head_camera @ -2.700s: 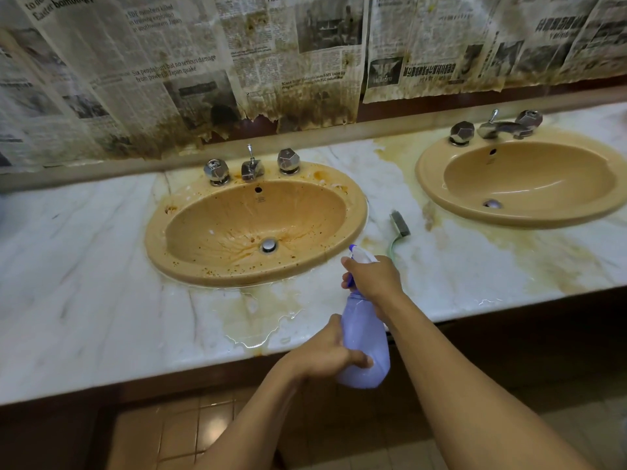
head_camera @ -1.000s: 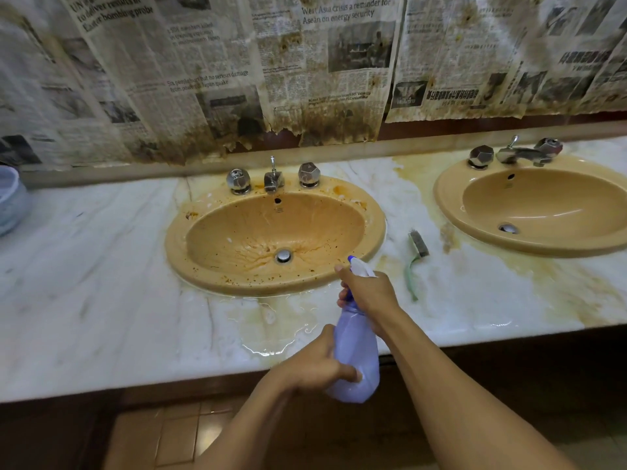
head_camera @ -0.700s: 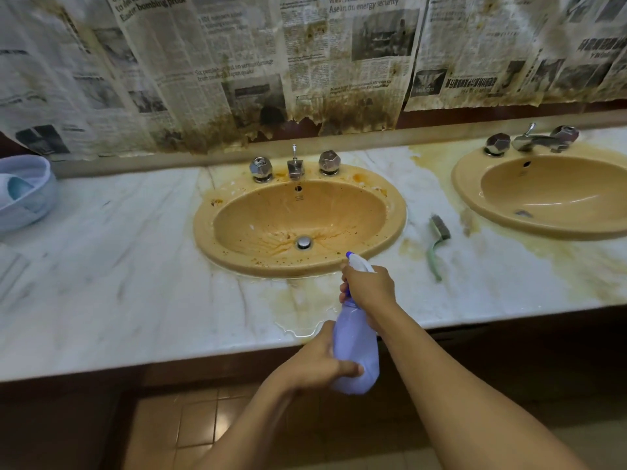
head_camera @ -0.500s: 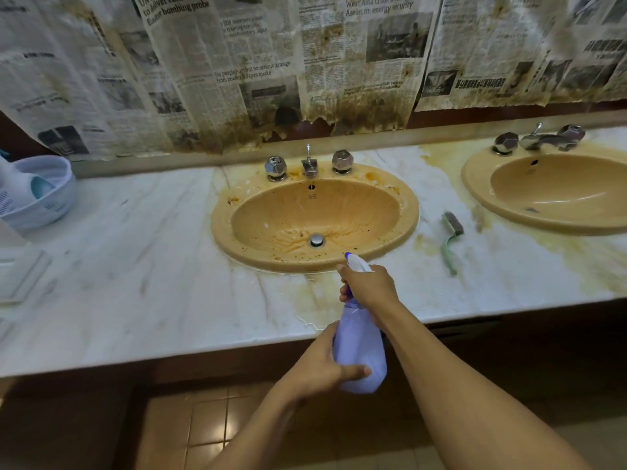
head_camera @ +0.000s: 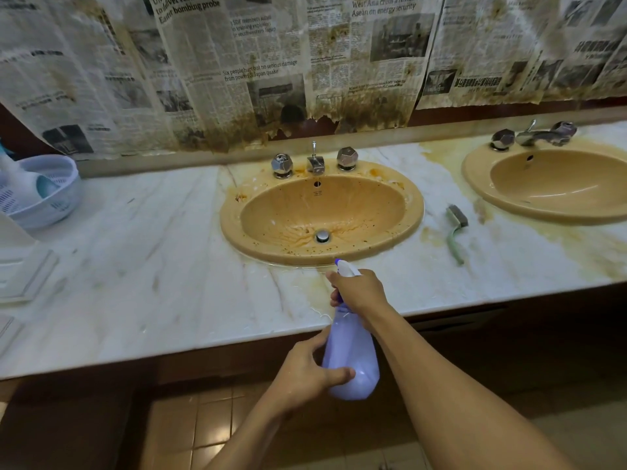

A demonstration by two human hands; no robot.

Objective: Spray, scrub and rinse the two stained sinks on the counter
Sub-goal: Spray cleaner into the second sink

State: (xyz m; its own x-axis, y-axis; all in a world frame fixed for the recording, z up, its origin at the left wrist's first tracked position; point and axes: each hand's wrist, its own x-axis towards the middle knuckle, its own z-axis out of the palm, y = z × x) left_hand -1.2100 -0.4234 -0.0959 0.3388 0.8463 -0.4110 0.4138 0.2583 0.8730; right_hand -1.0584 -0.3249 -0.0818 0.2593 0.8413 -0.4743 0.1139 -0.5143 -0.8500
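Note:
Two tan oval sinks are set in a white marble counter (head_camera: 142,252). The nearer sink (head_camera: 412,212) is streaked and speckled brown around its drain. The second sink (head_camera: 475,178) lies at the far right, ringed by yellow stains. I hold a pale purple spray bottle (head_camera: 351,361) over the counter's front edge, its nozzle toward the nearer sink. My right hand (head_camera: 359,291) grips the trigger head. My left hand (head_camera: 305,371) holds the bottle's base. A green-handled scrub brush (head_camera: 454,232) lies between the sinks.
A white plastic basket (head_camera: 51,195) with items inside stands at the far left of the counter. Stained newspaper (head_camera: 271,62) covers the wall behind. Each sink has chrome taps (head_camera: 315,162) at its back. Water is pooled at the counter's front edge. Tiled floor shows below.
My view has swung left, so both sinks shifted right in frame and the basket came into sight. Both hands keep the same hold on the bottle.

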